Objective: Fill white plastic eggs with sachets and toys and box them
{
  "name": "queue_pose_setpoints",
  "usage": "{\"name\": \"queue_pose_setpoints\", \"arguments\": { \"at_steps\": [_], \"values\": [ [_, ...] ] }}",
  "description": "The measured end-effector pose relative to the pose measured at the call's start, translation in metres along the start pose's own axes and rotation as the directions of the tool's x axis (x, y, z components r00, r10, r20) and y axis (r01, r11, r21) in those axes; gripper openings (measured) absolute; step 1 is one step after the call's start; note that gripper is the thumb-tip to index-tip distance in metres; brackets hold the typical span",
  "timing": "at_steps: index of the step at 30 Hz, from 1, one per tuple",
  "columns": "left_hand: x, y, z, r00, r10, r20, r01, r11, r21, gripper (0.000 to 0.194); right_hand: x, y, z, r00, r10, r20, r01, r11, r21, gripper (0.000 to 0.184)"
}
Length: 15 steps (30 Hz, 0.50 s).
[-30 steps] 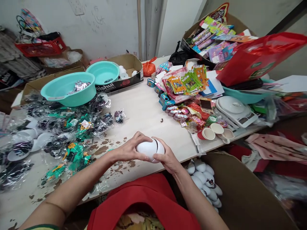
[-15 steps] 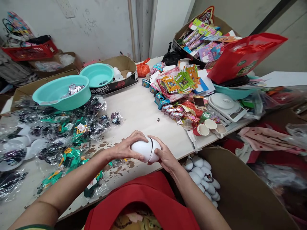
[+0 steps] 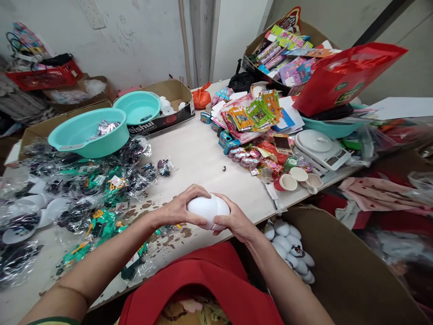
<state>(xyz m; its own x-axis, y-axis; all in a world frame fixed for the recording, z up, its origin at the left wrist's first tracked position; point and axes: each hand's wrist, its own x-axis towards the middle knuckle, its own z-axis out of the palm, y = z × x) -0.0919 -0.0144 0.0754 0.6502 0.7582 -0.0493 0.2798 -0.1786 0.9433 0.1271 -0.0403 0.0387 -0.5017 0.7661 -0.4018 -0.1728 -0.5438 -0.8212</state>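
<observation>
Left hand [image 3: 178, 210] and right hand [image 3: 238, 222] grip a smooth white plastic egg [image 3: 204, 209] — long axis sideways (seam [image 3: 217, 206] toward the right hand).

Smooth plastic egg [image 3: 204, 211], glossy clear wrappers [image 3: 71, 217], flaking tabletop [image 3: 194, 164], perhaps wood beneath.

There is one held white egg [image 3: 204, 210], two turquoise basins [image 3: 98, 148] at left, one scale [image 3: 316, 142] and one red bag [image 3: 352, 76].

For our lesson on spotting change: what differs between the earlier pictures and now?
The two parts of the white egg-shaped case moved together, closing the dark gap. The left hand and right hand kept their grip; nothing was let go. The larger teal basin and white scale stayed put.
</observation>
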Motion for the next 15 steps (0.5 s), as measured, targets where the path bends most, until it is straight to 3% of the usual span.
{"name": "queue_pose_setpoints", "arguments": {
  "at_steps": [6,11,15],
  "values": [
    [0.0008,-0.0022,0.0038,0.995,-0.094,-0.038,0.093,0.995,-0.027,0.055,-0.0017,-0.0041,-0.0008,1.0,-0.011,-0.014,0.011,1.0,-0.021,0.081],
    [0.0024,-0.0006,0.0075,0.967,-0.256,0.016,0.255,0.953,-0.163,0.06,-0.0004,0.0001,-0.001,0.998,-0.009,-0.067,0.007,0.999,-0.036,0.086],
    [0.004,0.002,0.0054,0.952,-0.3,0.064,0.307,0.918,-0.252,0.065,-0.0004,0.0054,-0.0031,1.0,-0.012,-0.009,0.012,0.999,0.033,0.081]
  ]
}}
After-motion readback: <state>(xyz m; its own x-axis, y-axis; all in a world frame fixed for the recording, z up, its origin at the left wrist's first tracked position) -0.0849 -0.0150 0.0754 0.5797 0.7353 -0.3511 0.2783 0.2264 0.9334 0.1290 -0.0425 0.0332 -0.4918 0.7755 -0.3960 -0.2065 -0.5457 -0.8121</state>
